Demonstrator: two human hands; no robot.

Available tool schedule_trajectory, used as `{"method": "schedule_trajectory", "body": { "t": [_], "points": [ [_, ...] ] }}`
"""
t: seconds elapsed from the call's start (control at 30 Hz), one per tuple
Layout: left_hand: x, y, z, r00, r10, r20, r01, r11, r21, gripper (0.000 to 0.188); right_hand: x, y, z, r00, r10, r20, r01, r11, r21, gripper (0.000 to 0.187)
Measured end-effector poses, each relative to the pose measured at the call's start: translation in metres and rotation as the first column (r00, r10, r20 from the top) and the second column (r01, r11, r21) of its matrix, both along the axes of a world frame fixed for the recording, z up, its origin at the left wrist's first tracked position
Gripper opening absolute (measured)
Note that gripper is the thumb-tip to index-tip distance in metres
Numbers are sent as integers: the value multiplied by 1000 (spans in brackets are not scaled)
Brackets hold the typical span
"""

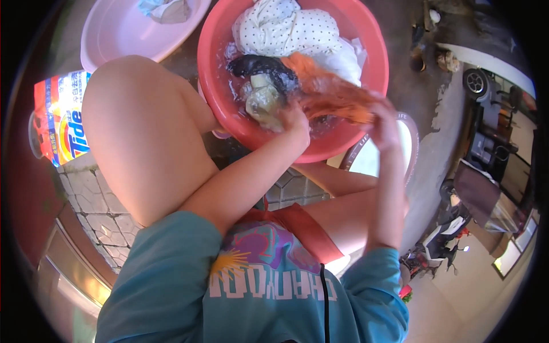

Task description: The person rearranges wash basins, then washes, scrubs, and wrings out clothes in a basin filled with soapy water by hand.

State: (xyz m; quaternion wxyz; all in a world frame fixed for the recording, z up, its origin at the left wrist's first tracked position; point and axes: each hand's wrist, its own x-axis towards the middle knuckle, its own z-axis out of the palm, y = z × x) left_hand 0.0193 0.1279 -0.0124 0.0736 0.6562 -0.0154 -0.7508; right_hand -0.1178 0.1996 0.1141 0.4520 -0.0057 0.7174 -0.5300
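A red plastic basin (207, 63) with water in it stands in front of me between my knees. An orange cloth (329, 86) stretches across its near right part, wet and blurred by motion. My right hand (384, 123) is closed on the cloth's right end, above the basin's right rim. My left hand (295, 123) is closed at its left end, low over the water; its fingertips are partly hidden. Beside the left hand lie a pale yellow-green cloth (263, 103) and a black cloth (260, 66). A white dotted cloth (286, 31) is heaped at the far side.
A pale pink basin (123, 34) with a small cloth in it stands at the far left. Left of my knee is an orange, white and blue detergent bag (60, 117). A white round-topped object with a dark rim (409, 140) stands by the basin's right. Motorbikes (443, 240) are farther right.
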Motion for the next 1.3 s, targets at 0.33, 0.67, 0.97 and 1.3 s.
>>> {"method": "schedule_trajectory", "body": {
  "t": [0.33, 0.67, 0.97, 1.3],
  "points": [
    [2, 25, -24, 992, -93, -90, 102, 990, 93, 51, 48, -15, 242, 720, -4, -694, -111, 987, -120, 60],
    [8, 15, -32, 993, -33, -110, 50, 986, 159, 22, 8, -22, -94, 682, 444, -582, -235, 886, 400, 63],
    [5, 19, -19, 977, -79, -199, 121, 970, 208, 54, 4, -34, -57, 851, 448, -275, -307, 848, 432, 69],
    [4, 16, 40, 647, 346, -679, 74, 858, 508, 107, 66, -18, 266, 665, 500, -554, -115, 802, 586, 36]
  ]
}}
